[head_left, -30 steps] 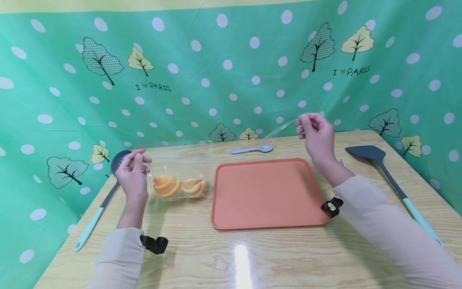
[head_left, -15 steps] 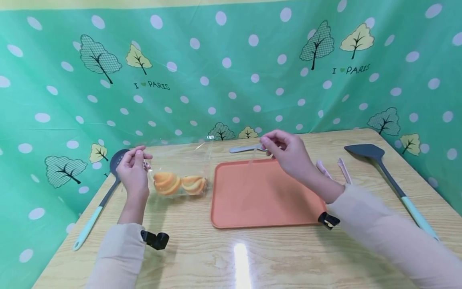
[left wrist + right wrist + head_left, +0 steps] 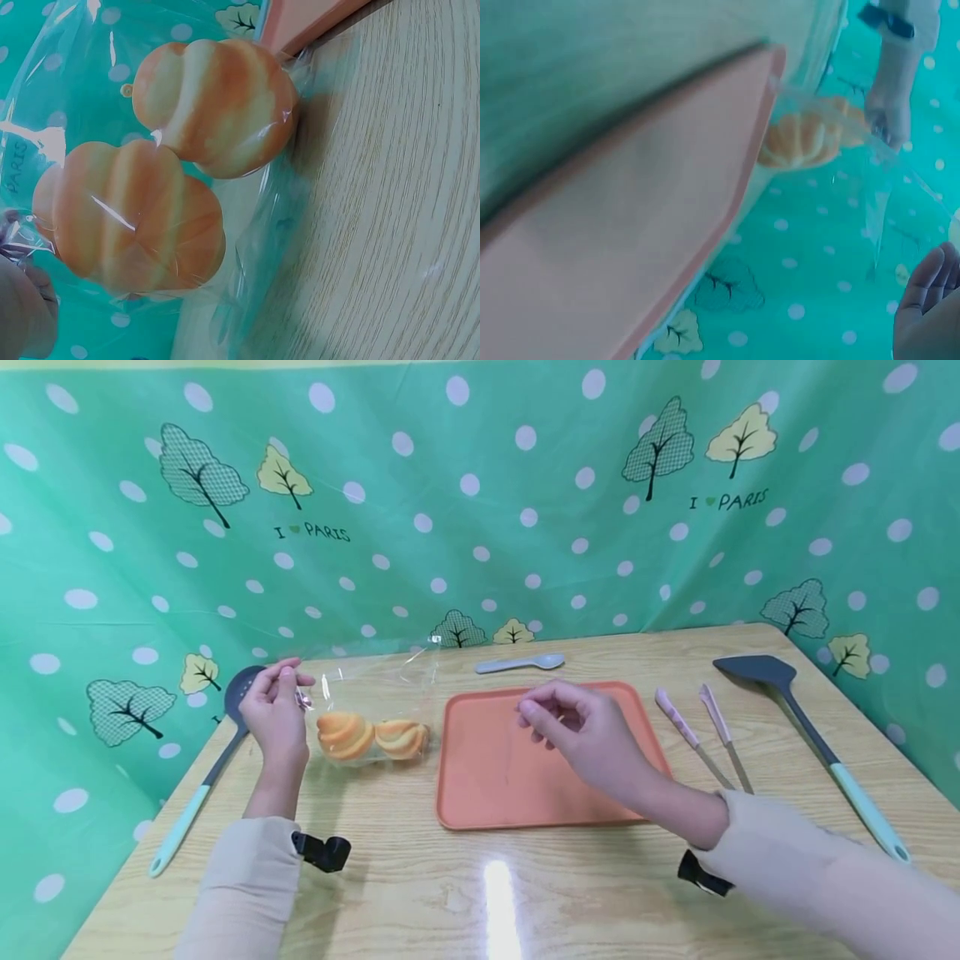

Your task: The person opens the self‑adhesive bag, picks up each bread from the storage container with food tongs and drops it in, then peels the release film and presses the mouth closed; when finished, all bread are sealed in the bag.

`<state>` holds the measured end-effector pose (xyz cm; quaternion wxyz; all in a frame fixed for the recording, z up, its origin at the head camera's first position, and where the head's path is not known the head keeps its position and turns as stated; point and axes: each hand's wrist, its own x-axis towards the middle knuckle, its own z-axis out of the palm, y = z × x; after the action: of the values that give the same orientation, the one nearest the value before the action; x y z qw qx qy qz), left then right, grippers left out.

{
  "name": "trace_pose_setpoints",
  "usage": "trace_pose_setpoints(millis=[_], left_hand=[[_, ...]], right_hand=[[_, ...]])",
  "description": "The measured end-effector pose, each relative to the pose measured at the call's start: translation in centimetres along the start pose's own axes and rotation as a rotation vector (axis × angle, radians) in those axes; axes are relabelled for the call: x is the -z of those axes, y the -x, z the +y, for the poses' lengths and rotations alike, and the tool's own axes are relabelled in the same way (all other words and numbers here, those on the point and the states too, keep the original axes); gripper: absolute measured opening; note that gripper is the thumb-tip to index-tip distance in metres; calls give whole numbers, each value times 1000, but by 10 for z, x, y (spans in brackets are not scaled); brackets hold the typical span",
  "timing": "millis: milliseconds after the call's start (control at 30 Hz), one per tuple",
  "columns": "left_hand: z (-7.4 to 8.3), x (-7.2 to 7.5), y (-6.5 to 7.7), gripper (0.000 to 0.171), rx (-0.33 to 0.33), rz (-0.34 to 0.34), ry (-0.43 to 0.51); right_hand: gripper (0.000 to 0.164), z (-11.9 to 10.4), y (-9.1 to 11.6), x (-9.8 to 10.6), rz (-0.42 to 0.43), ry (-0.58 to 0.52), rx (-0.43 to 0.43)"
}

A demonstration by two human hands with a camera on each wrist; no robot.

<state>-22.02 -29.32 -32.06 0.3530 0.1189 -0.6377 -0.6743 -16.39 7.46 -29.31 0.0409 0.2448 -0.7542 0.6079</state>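
Left grip [image 3: 276, 714] pinched the clear bag [image 3: 375, 689], rolls [image 3: 345, 737] inside, to its right; right grip [image 3: 588, 727], a thin strip [image 3: 922, 184]. Presumably light, limp and slippery, the bag was best held by its edge.

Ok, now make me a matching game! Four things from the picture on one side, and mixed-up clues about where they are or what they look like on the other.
Things:
1. Clear bag
2. Tray
3. Small spoon
4. Spatula

Clues:
A. Lying just beyond the tray's far edge
B. Off to the right of the tray, dark grey and mint green
C. Has two bread rolls inside
D. Flat, salmon-orange, with rounded corners

Right pairs: 1-C, 2-D, 3-A, 4-B
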Motion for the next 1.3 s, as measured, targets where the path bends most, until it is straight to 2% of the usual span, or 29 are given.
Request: trace_pose_setpoints(millis=[100, 333, 667, 767, 933, 1100, 1300], left_hand=[[0, -1, -1, 18, 2, 1, 2], [1, -1, -2, 18, 5, 7, 3], [0, 0, -1, 18, 0, 5, -7], [-1, 0, -1, 18, 0, 4, -17], [-1, 0, 0, 19, -6, 0, -19], [0, -1, 0, 18, -2, 3, -13], [0, -3, -1, 18, -1, 2, -9]], right_hand=[[14, 0, 8, -1, -62, -29, -29], [16, 2, 13, -2, -232, -186, -111], [19, 7, 11, -19, -584, -298, -212], [18, 6, 12, -26, -663, -330, -223], [20, 0, 12, -33, -796, -392, -186], [20, 4, 11, -42, -844, -400, -177], [16, 17, 9, -55, -761, -196, -237]])
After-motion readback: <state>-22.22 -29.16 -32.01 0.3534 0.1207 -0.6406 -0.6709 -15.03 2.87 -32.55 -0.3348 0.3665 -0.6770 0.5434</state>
